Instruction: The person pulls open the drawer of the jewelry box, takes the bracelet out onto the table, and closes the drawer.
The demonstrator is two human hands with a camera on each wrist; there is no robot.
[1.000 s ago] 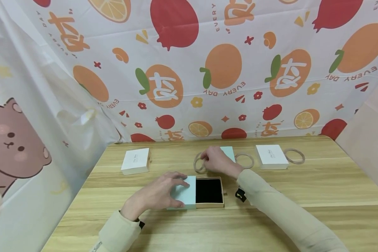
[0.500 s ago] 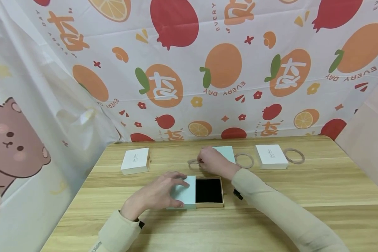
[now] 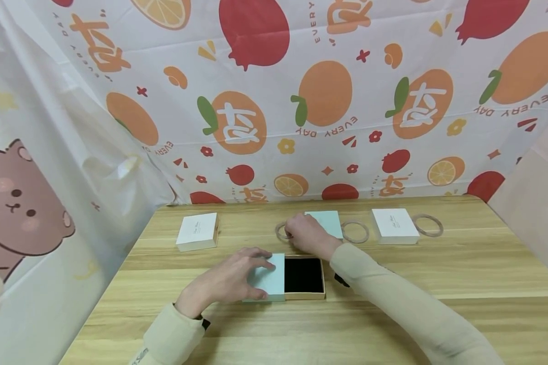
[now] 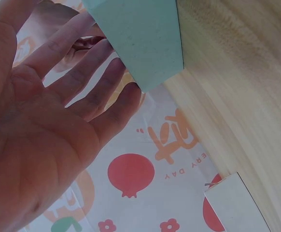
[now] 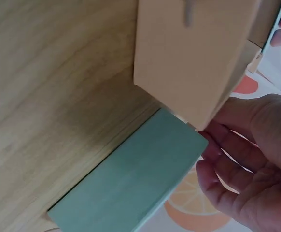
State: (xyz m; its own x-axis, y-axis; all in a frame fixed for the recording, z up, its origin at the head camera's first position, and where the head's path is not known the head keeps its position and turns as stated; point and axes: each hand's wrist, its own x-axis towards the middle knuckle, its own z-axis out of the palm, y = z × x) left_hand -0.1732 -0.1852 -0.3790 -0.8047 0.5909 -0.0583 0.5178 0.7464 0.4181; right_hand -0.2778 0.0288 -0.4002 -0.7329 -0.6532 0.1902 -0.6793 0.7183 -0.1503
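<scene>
My left hand [image 3: 228, 276] spans a mint-green sliding box [image 3: 276, 284], thumb at the near edge and fingertips at the far side. In the left wrist view those fingers lie against the box's green side [image 4: 145, 43]. Out of the box's right end sticks a beige drawer [image 3: 325, 296] with black lining. Beyond it, my right hand [image 3: 308, 235] pinches a pale greyish ring-shaped bangle [image 3: 277, 233], close over the table; the hand covers its right part. In the right wrist view the fingers are bent, and the drawer [image 5: 189, 58] fills the upper area.
A second mint box [image 3: 328, 222] stands right behind my right hand, with another bangle [image 3: 367, 233] beside it. Further right are a white box [image 3: 395, 225] and a bangle [image 3: 441, 228]. Another white box [image 3: 198, 230] stands at the left. A fruit-print curtain [image 3: 274, 126] hangs behind the table.
My right hand has shifted slightly left, and the bangle has tipped from raised to nearly flat, uncovering more of the second mint box. The left hand has stayed on the box.
</scene>
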